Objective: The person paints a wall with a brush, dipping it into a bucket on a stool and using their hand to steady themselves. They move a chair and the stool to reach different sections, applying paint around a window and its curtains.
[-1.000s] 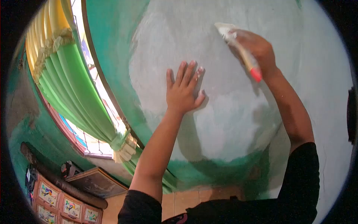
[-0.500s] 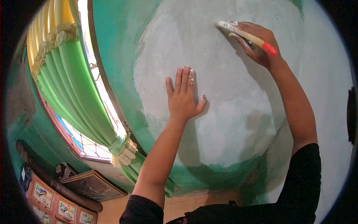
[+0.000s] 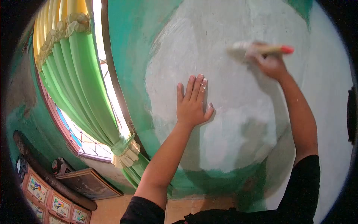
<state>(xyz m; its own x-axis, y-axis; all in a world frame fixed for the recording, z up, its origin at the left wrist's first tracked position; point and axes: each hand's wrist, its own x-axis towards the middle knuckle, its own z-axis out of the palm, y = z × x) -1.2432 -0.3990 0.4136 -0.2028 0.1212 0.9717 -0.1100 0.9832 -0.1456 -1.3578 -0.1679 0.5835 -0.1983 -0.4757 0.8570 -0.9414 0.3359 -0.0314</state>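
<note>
My right hand point(image 3: 269, 64) grips a paintbrush point(image 3: 274, 49) with a pale handle and a red end. The brush's bristle end points left against the whitish painted patch on the green wall point(image 3: 130, 48); hand and brush are blurred by motion. Lower and to the left, my left hand point(image 3: 194, 102) lies flat on the painted patch point(image 3: 223, 86), fingers pointing up and thumb out to the right. White paint specks mark its fingers. It holds nothing.
A green and yellow curtain point(image 3: 76, 67) hangs at the barred window on the left. At the lower left are a wooden cabinet point(image 3: 48, 199), a framed board point(image 3: 89, 184) and a long dark roll point(image 3: 56, 179). Floor tiles point(image 3: 179, 209) show below the wall.
The brush in my right hand has moved down and slightly right, and its handle has swung nearly level. My left hand stays flat on the wall while the whole view has shifted a little.
</note>
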